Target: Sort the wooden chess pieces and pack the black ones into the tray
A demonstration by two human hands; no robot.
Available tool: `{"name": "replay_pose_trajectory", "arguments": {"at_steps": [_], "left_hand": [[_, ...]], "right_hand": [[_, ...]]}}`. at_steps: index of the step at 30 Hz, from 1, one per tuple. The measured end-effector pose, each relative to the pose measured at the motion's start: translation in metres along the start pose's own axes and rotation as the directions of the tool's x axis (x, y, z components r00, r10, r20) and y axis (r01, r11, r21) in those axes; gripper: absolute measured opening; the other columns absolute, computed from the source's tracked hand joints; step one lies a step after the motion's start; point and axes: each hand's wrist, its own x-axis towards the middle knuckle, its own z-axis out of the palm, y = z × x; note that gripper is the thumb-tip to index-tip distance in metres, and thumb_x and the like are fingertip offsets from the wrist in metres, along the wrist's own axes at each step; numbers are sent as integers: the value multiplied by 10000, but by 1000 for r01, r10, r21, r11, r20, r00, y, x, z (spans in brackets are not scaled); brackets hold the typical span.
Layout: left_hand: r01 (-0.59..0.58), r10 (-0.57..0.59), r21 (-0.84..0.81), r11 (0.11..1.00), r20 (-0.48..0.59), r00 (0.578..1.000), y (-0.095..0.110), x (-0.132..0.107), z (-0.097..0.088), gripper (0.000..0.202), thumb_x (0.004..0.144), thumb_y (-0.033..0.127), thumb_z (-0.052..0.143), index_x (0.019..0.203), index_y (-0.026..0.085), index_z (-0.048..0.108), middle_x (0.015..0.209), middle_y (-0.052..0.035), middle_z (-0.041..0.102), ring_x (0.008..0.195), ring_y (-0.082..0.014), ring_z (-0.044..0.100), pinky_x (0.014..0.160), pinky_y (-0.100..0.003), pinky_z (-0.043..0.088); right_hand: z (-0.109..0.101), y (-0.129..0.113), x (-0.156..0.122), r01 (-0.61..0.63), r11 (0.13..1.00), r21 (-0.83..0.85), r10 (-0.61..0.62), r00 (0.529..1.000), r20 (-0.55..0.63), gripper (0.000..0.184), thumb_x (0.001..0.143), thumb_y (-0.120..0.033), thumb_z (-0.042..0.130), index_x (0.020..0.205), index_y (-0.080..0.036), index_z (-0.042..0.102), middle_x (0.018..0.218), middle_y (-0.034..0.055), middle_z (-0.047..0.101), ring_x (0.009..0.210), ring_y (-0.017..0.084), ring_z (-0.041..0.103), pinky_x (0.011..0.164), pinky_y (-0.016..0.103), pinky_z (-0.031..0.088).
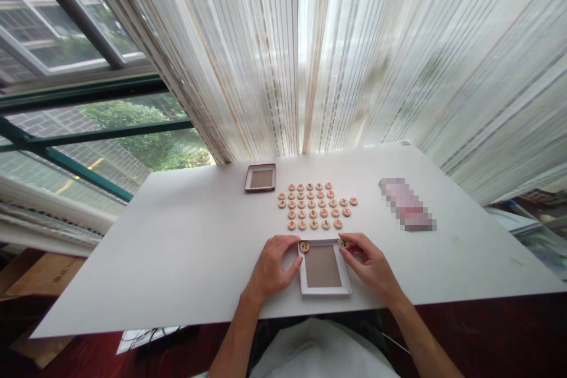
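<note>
A shallow white-rimmed box point(325, 292) with a grey-brown bottom lies near the table's front edge. My left hand point(274, 269) curves against its left wall, thumb and forefinger at the back left corner. A round wooden Chinese chess piece point(304, 246) with a dark character sits in that corner, close to my left fingertips. Between the thumb and fingers of my right hand point(370, 266) is another chess piece point(344, 243), face up at the box's back right corner. Beyond the box, several chess pieces point(313, 225) with red or dark characters lie in uneven rows.
A second shallow box part point(260, 190) with a brown rim lies at the back of the white table point(177, 248). To the right is a pinkish blurred-out item point(407, 204). Striped curtains point(332, 71) hang behind the table, and a window point(146, 124) is at the left.
</note>
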Motion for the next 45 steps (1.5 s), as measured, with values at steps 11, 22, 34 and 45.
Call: {"name": "replay_pose_trajectory", "arguments": {"at_steps": [11, 22, 34, 45], "left_hand": [[-6, 6, 4, 1000, -12, 1000, -1, -1, 1, 403, 860, 219, 622, 1260, 259, 582, 1223, -83, 663, 1142, -269, 606, 1031, -476, 465], [12, -12, -4, 1000, -2, 1000, 1, -2, -1, 403, 857, 214, 630, 1254, 263, 576, 1221, -73, 658, 1138, -259, 595, 1017, -459, 473], [15, -15, -8, 1000, 2, 1000, 0, -2, 0, 404, 857, 207, 628, 1254, 257, 573, 1218, -76, 656, 1133, -258, 591, 1020, -454, 461], [17, -17, -2, 1000, -1, 1000, 1, -1, -1, 404, 851, 216, 635, 1248, 260, 579, 1214, -62, 661, 1132, -246, 598, 1016, -441, 467]], "right_hand": [[1, 13, 0, -99, 967, 234, 116, 992, -58, 382, 885, -465, 663, 1198, -247, 654, 1215, 86, 715, 1007, 242, 732, 969, 416, 582], [-5, 16, 1, -122, 951, 283, 137, 990, -36, 402, 949, -400, 591, 1334, -284, 589, 1334, 66, 650, 1044, 242, 723, 957, 419, 588], [-4, 19, 2, -125, 943, 309, 153, 986, -67, 340, 925, -402, 635, 1228, -247, 626, 1123, 80, 729, 991, 232, 737, 933, 383, 591], [-2, 13, 4, -34, 968, 247, 69, 989, -133, 317, 910, -365, 655, 1211, -264, 658, 1214, 66, 595, 938, 207, 741, 909, 364, 605]]}}
